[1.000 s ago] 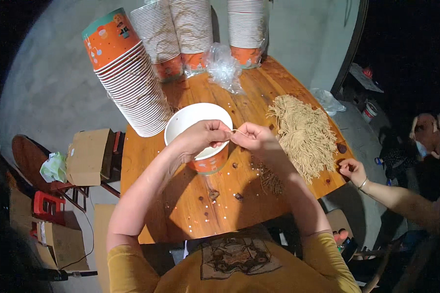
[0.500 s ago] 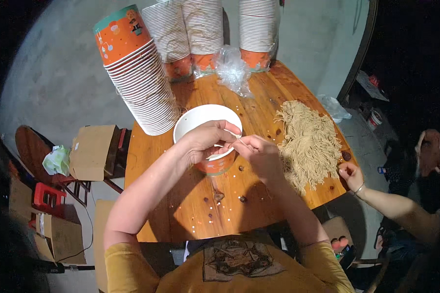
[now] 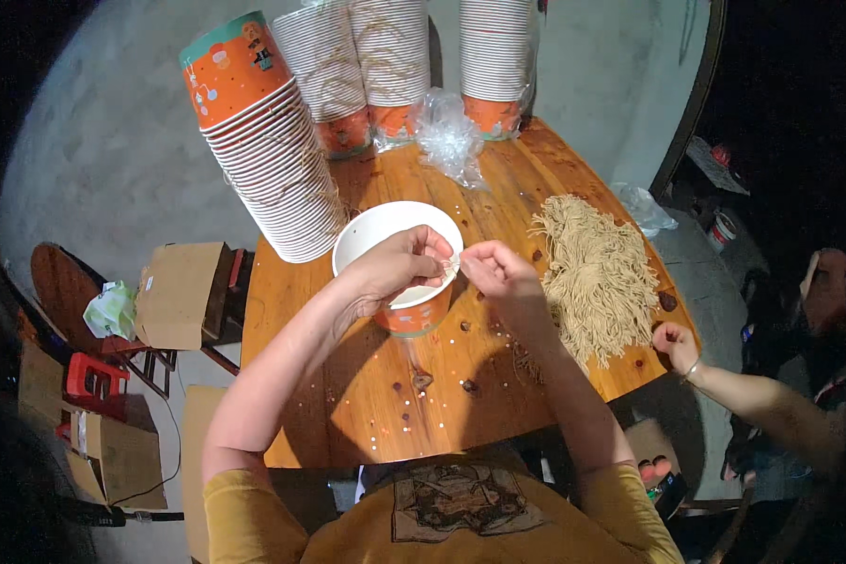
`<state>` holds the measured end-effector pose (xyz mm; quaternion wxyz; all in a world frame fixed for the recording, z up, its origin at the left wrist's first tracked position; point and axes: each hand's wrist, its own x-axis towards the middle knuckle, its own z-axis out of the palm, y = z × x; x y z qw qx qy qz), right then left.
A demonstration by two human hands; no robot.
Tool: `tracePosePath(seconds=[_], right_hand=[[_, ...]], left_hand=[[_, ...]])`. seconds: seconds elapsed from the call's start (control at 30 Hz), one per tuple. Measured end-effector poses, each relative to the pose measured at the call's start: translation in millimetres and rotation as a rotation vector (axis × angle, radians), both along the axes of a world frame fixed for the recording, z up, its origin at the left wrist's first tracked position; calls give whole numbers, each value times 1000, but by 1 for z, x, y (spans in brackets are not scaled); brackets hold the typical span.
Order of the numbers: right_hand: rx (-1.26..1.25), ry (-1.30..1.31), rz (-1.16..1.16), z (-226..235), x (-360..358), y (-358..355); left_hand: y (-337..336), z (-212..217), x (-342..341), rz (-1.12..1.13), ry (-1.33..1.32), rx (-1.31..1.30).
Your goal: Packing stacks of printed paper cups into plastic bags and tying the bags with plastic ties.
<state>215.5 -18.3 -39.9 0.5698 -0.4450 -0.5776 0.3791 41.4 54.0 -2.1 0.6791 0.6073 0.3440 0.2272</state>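
Observation:
A white-lined orange paper bucket (image 3: 414, 320) stands upright in front of me on the wooden table. My left hand (image 3: 399, 268) reaches over its opening, thumb and fingers pinched together near the right side of the rim. Close beside it, my right hand (image 3: 506, 280) is pinched too, its fingertips almost meeting the left ones. A thin pale string shows between the fingertips; most of it is hidden by the fingers. To the right of my right hand lies a heap of tan cords (image 3: 597, 282).
A tall leaning stack of paper buckets (image 3: 273, 179) stands at the left, with more stacks (image 3: 395, 56) behind. Crumpled clear plastic (image 3: 449, 132) lies at the back. Small white bits dot the table (image 3: 348, 423). Another person's hand (image 3: 675, 346) is at the right edge. Cardboard boxes (image 3: 183, 291) stand left.
My right hand has shifted slightly, its fingers lifting and turning at the rim. My left hand stays almost in place. The other person's hand has barely moved.

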Motion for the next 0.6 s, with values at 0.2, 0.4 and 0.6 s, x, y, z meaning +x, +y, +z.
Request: tracePosePath(seconds=[0.2, 0.4, 0.6], right_hand=[[333, -585, -246, 1, -1, 4], [186, -504, -236, 2, -3, 6], [275, -440, -257, -3, -5, 7]], left_hand=[[-6, 1, 1, -14, 17, 159], [-7, 0, -3, -9, 141, 441], [-5, -4, -5, -11, 263, 549]])
